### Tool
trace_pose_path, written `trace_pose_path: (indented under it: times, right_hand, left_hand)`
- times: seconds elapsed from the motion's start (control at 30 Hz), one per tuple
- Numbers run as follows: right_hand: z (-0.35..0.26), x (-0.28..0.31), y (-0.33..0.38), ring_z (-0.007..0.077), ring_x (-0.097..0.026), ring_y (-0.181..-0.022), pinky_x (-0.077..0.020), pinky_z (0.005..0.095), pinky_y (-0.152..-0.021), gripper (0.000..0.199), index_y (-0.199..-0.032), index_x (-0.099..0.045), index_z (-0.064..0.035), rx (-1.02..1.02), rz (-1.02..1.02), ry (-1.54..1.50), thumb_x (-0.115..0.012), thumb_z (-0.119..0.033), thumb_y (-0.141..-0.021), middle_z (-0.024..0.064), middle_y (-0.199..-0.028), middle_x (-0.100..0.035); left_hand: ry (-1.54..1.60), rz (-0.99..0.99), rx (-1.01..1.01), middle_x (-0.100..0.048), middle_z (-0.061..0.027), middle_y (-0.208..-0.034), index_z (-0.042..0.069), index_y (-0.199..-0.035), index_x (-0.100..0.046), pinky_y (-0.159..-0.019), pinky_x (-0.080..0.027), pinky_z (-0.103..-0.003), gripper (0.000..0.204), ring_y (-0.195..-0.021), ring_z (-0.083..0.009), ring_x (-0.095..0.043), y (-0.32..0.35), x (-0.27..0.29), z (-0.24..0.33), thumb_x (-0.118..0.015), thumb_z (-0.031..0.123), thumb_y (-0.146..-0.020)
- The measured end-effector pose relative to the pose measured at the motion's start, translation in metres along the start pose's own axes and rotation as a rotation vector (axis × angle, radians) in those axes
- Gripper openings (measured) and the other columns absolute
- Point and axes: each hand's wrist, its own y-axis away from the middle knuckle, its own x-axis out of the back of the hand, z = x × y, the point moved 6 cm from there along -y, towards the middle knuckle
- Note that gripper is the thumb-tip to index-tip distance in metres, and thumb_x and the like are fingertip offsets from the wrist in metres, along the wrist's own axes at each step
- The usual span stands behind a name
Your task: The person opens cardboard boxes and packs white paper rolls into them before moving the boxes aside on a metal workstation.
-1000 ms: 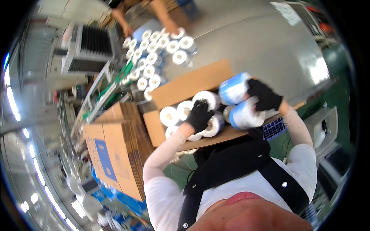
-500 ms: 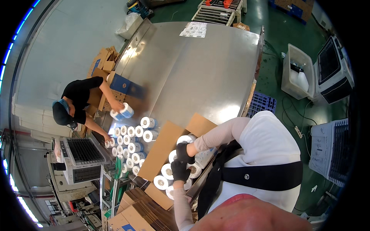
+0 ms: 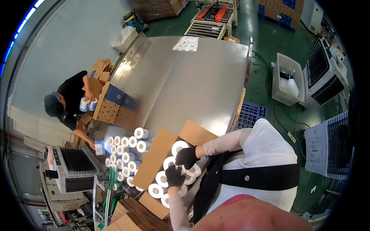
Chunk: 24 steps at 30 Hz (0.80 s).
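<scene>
My left hand (image 3: 175,176), in a black glove, lies on the tops of white paper rolls (image 3: 162,179) packed upright in an open cardboard box (image 3: 156,159). Its fingers are spread. Just beyond it, my right hand (image 3: 186,157), gloved likewise, rests over the rolls near the box's far end, its fingers bent down but apart. Neither hand has lifted a roll. The box's flaps stand outward, and one long flap rises between the packed rolls and a group of loose rolls (image 3: 128,157) with blue-and-white wrapping on the metal table (image 3: 192,84).
Across the table a co-worker (image 3: 69,96) holds wrapped rolls (image 3: 88,104) beside another cardboard box (image 3: 108,106). Flattened cartons (image 3: 135,215) stack at the near left. A roller conveyor (image 3: 212,27) stands past the far edge; a plastic bin (image 3: 287,81) and air coolers (image 3: 327,146) are at right.
My hands have moved slightly apart over the packed rolls. The co-worker has brought a pair of rolls from the table back toward their box. The whole view has shifted a little.
</scene>
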Motion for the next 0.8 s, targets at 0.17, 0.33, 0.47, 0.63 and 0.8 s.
trace_pose_path:
  times: [0.17, 0.33, 0.47, 0.63, 0.8]
  right_hand:
    - [-0.003, 0.008, 0.000, 0.0321, -0.059, -0.082, -0.0456, 0.0422, -0.071, 0.028, -0.081, -0.062, -0.0060, 0.053, 0.086, -0.069, -0.069, -0.029, -0.067, 0.0125, -0.081, -0.060]
    - [0.054, 0.014, 0.018, 0.0313, -0.059, -0.087, -0.0453, 0.0412, -0.075, 0.036, -0.088, -0.062, -0.0077, -0.034, 0.146, -0.136, -0.070, -0.038, -0.071, 0.0124, -0.089, -0.062]
    - [0.042, 0.010, 0.031, 0.0327, -0.058, -0.086, -0.0454, 0.0431, -0.072, 0.035, -0.089, -0.064, -0.0058, 0.017, 0.162, 0.117, -0.068, -0.035, -0.070, 0.0153, -0.093, -0.062]
    - [-0.012, 0.017, 0.017, 0.0397, -0.042, -0.121, -0.0334, 0.0519, -0.099, 0.062, -0.121, -0.052, -0.0024, 0.158, -0.008, 0.193, -0.066, -0.031, -0.067, 0.0237, -0.124, -0.048]
    - [-0.023, 0.015, 0.004, 0.0420, -0.032, -0.129, -0.0181, 0.0573, -0.107, 0.069, -0.125, -0.049, -0.0020, 0.315, 0.338, 0.186, -0.063, -0.048, -0.074, 0.0266, -0.132, -0.042]
  left_hand:
    - [-0.056, 0.057, 0.029, -0.048, -0.0151, -0.118, 0.013, -0.105, -0.061, -0.097, -0.028, -0.045, 0.042, -0.117, -0.0315, -0.039, 0.007, -0.006, -0.007, -0.066, 0.024, -0.065]
    - [0.018, 0.059, 0.043, -0.049, -0.0147, -0.120, 0.015, -0.102, -0.063, -0.096, -0.032, -0.046, 0.040, -0.117, -0.0328, -0.041, 0.010, 0.000, -0.013, -0.068, 0.026, -0.065]
    - [0.066, 0.077, 0.000, -0.051, -0.0148, -0.117, 0.015, -0.102, -0.063, -0.093, -0.035, -0.047, 0.039, -0.114, -0.0334, -0.044, 0.005, 0.002, -0.012, -0.070, 0.024, -0.064]
    - [0.069, 0.130, -0.014, -0.052, -0.0149, -0.118, 0.018, -0.105, -0.064, -0.090, -0.037, -0.045, 0.042, -0.112, -0.0340, -0.045, 0.010, 0.000, -0.008, -0.070, 0.024, -0.064]
    - [0.028, 0.160, 0.031, -0.054, -0.0166, -0.117, 0.017, -0.113, -0.060, -0.087, -0.039, -0.049, 0.048, -0.109, -0.0369, -0.049, 0.011, -0.021, -0.030, -0.069, 0.029, -0.068]
